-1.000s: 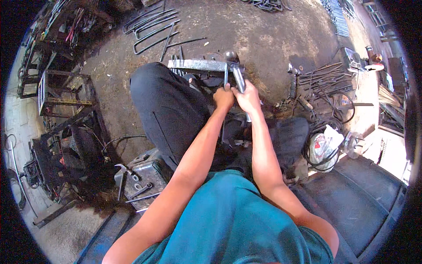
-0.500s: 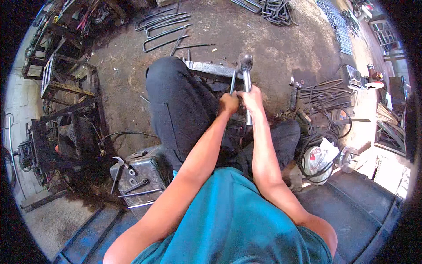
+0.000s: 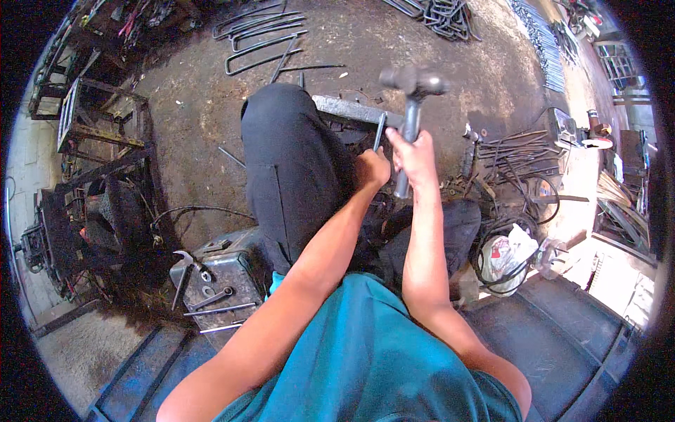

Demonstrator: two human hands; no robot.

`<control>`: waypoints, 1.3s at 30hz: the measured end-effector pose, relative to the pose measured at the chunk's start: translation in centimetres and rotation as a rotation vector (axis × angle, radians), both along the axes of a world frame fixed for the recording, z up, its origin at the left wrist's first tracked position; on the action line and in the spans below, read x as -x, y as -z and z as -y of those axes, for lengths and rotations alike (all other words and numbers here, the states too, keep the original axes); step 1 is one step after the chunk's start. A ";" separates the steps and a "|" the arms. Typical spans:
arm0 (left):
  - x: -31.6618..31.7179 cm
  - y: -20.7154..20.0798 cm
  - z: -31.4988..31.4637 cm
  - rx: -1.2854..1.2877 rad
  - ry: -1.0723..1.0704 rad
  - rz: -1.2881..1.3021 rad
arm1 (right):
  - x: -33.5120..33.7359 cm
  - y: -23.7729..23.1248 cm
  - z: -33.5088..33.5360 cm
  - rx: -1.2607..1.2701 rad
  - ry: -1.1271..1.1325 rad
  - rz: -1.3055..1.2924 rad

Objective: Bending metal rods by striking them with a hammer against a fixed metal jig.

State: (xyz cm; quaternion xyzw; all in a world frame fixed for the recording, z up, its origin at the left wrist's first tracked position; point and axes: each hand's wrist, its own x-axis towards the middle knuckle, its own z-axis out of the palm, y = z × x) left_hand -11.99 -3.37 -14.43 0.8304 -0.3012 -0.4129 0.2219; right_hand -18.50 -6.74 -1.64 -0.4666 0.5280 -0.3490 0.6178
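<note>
My left hand (image 3: pixel 373 167) is closed round a thin metal rod (image 3: pixel 380 131), which points up and away from me. The far end of the rod is at a grey metal bar (image 3: pixel 351 110) lying crosswise beyond my knees; whether they touch I cannot tell. Just to the right, my right hand (image 3: pixel 416 160) grips a hammer (image 3: pixel 413 112) by its metal handle. The hammer's head (image 3: pixel 422 83) is over the floor past the bar, slightly blurred, with its handle end sticking out below my fist.
A dark metal box (image 3: pixel 242 264) at my left bears a claw hammer (image 3: pixel 184 271), a wrench (image 3: pixel 213 298) and thin rods. Bent rods (image 3: pixel 264 41) lie on the floor ahead. At right are a rod pile (image 3: pixel 517 151), cables and a plastic bag (image 3: pixel 517 257).
The hammer has lifted and turned, so its head now shows sideways and larger. My right hand has moved slightly right, apart from the left, which still holds the rod.
</note>
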 end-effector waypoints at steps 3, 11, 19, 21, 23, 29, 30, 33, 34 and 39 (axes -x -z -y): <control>-0.1 0.3 0.2 0.049 0.008 -0.014 | 0.7 4.9 -0.2 0.046 -0.062 -0.489; -0.5 1.7 0.3 0.060 -0.008 0.063 | 1.5 5.6 -0.5 0.021 -0.003 -0.507; -0.2 -0.7 -0.4 0.051 -0.036 0.059 | 0.6 -3.5 -0.2 0.088 0.081 0.021; -0.1 -1.0 -0.3 0.037 -0.041 0.071 | 0.2 -5.3 0.1 0.123 0.078 0.135; -0.2 -0.4 -0.3 0.027 -0.044 0.086 | -0.3 -5.9 0.2 0.220 0.061 0.279; -0.3 2.1 0.2 0.117 0.020 0.104 | 1.4 8.3 -0.2 0.085 0.036 -0.343; 0.2 2.1 0.0 0.120 0.026 0.099 | 1.9 9.8 -0.1 0.123 0.024 -0.449; 0.4 1.8 0.0 0.053 -0.004 0.156 | 2.3 9.8 -0.8 -0.174 0.150 -0.152; -0.1 1.8 -1.0 0.036 -0.014 0.162 | 1.5 6.6 -1.4 -0.251 0.158 -0.119; 0.0 -0.2 -0.1 -0.006 -0.008 0.102 | 3.8 4.3 -0.5 -0.183 0.106 -0.162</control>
